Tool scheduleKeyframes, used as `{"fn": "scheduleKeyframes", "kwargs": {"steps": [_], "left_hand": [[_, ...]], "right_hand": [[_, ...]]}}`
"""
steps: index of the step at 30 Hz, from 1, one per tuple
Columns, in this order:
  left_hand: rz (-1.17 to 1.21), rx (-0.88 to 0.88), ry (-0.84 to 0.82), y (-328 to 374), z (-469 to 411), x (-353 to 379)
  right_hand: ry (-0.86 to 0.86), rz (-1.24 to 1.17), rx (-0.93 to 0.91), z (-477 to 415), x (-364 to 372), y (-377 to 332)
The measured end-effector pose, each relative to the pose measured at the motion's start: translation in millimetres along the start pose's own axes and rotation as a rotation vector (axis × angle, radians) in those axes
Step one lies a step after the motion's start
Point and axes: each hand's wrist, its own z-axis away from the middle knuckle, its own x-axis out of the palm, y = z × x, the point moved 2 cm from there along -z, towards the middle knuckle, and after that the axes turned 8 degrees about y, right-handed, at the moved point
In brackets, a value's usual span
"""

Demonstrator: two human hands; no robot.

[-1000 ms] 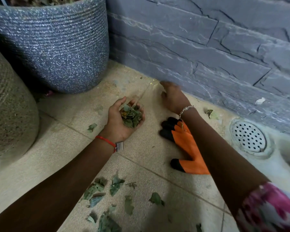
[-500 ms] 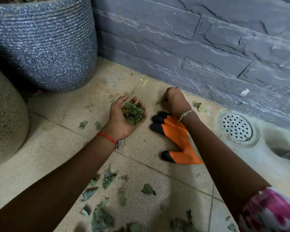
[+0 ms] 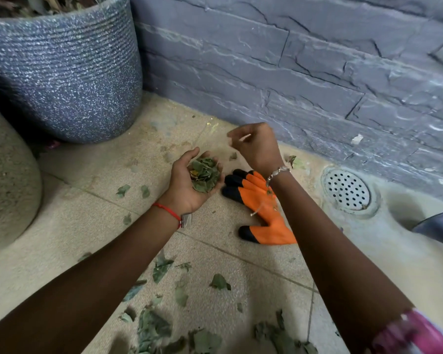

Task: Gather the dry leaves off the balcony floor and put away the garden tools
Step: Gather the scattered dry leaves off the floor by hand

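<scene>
Leaves heaped in the cupped left hand, palm up, fingers curled round them. Right hand hovers just beyond, fingertips drawn together, too blurred to tell if they pinch anything. Loose leaves litter the floor; glove lies below the right wrist.

wall: grey slate blocks | floor: beige tiles | drain: round, perforated, by wall | planter: speckled grey, corner

We can read no words, labels, brands or numbers anywhere, not even on the orange-and-black garden glove.
</scene>
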Motion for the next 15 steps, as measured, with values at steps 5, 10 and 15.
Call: {"fn": "scheduleKeyframes", "kwargs": {"steps": [5,10,15], "left_hand": [[0.019,0.004,-0.009,3.2,-0.1,-6.7],[-0.003,-0.001,-0.009,1.7,1.0,-8.1],[-0.007,0.010,-0.002,1.5,3.8,-6.8]], "right_hand": [[-0.252,0.493,-0.098,-6.5,30.8,45.2],[-0.144,0.472,0.047,-8.5,12.6,48.6],[0.239,0.456,0.113,-2.3,-35.0,67.7]]}}
